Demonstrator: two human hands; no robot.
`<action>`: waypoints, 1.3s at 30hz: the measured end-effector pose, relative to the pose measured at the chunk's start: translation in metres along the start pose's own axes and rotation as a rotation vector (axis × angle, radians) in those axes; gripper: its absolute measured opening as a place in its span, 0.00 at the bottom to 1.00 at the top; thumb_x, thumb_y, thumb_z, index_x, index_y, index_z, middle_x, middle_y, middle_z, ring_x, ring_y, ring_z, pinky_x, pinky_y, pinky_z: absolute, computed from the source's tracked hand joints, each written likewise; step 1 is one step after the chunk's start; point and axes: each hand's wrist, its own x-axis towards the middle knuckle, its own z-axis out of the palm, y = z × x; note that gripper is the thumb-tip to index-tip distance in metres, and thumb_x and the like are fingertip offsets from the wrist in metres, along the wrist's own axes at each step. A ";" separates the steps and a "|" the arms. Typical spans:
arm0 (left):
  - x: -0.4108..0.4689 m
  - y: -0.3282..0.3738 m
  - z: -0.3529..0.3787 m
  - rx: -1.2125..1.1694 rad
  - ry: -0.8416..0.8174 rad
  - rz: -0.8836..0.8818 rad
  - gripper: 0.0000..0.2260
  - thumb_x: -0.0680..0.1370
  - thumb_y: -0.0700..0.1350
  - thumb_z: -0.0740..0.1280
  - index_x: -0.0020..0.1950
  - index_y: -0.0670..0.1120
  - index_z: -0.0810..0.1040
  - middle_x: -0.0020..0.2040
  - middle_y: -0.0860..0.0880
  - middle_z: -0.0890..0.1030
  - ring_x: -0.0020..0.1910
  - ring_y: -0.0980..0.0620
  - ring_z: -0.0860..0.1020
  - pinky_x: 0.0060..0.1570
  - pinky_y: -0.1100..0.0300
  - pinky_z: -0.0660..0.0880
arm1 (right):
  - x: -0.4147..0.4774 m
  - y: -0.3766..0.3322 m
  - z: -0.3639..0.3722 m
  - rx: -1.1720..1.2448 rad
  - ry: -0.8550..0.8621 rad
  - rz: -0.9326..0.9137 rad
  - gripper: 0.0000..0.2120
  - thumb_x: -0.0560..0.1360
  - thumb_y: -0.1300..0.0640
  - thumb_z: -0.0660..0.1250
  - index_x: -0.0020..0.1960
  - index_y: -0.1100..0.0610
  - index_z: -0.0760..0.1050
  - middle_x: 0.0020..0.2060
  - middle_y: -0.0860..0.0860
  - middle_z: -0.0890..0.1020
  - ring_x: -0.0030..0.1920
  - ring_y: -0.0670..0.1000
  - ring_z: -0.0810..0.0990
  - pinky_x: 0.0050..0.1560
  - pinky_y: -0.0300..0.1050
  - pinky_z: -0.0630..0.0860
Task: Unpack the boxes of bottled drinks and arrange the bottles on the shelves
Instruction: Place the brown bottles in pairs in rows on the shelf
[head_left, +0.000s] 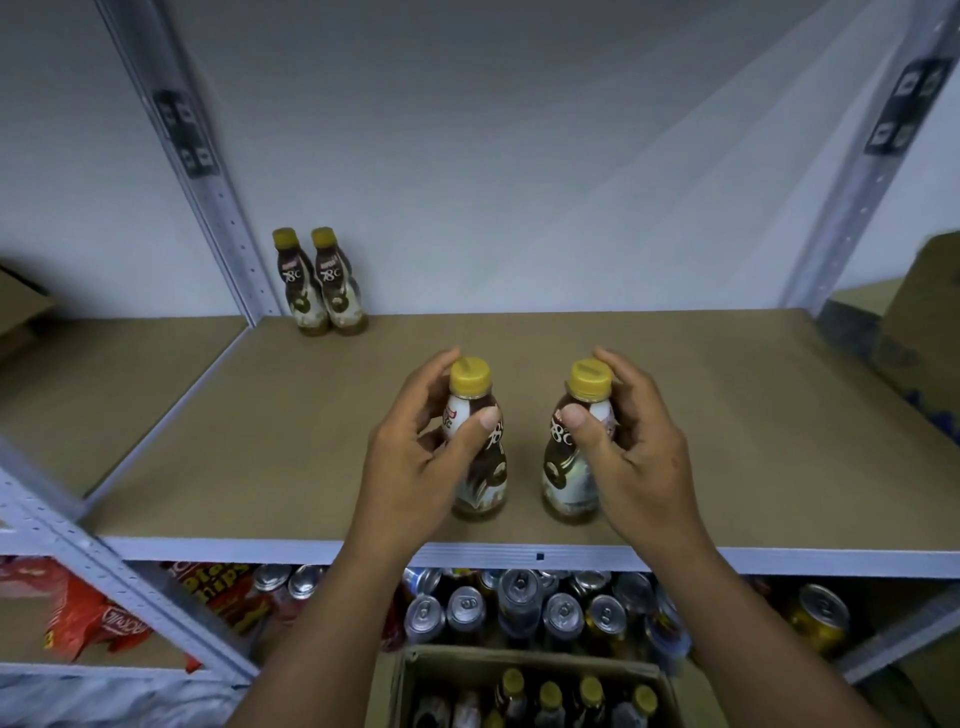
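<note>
Bottles first, from the head view: my left grip (415, 452) is curled round the shoulder of the left bottle (483, 467), thumb across the label. My right grip (639, 447) holds the right bottle (563, 467) the same way. Both bottles are upright and seem to stand on the shelf board (753, 415), apart from each other and near its front edge (260, 548).

I judge them to be small, full plastic bottles: fairly light, stiff enough for a firm squeeze, but with a glossy sleeve that may be slick. The narrow neck under the yellow cap looks like the surest hold.

Bare board runs back to two shelved bottles (319, 283) in the left rear corner, just beside the post (208, 197). The open box (535, 691) sits below, so a nudge forward could tip a bottle off the edge.
</note>
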 end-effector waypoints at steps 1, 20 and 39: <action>0.000 0.000 -0.002 -0.005 0.004 -0.014 0.31 0.70 0.51 0.79 0.69 0.65 0.70 0.61 0.59 0.82 0.63 0.57 0.80 0.63 0.62 0.76 | 0.000 0.001 -0.001 0.004 0.003 0.007 0.24 0.73 0.40 0.69 0.67 0.27 0.67 0.59 0.39 0.82 0.61 0.42 0.80 0.60 0.37 0.75; -0.004 -0.019 -0.010 0.110 -0.043 -0.052 0.44 0.69 0.39 0.82 0.73 0.68 0.61 0.52 0.56 0.84 0.56 0.55 0.82 0.58 0.61 0.78 | -0.012 0.014 -0.013 -0.231 -0.022 0.006 0.38 0.66 0.52 0.83 0.68 0.38 0.66 0.53 0.42 0.81 0.51 0.43 0.82 0.51 0.44 0.80; -0.007 -0.022 -0.010 0.116 -0.048 -0.107 0.44 0.70 0.42 0.81 0.78 0.61 0.61 0.54 0.58 0.84 0.57 0.56 0.82 0.59 0.56 0.77 | -0.008 0.014 -0.010 -0.155 -0.051 0.094 0.42 0.67 0.52 0.80 0.70 0.31 0.59 0.53 0.44 0.84 0.49 0.44 0.82 0.52 0.41 0.79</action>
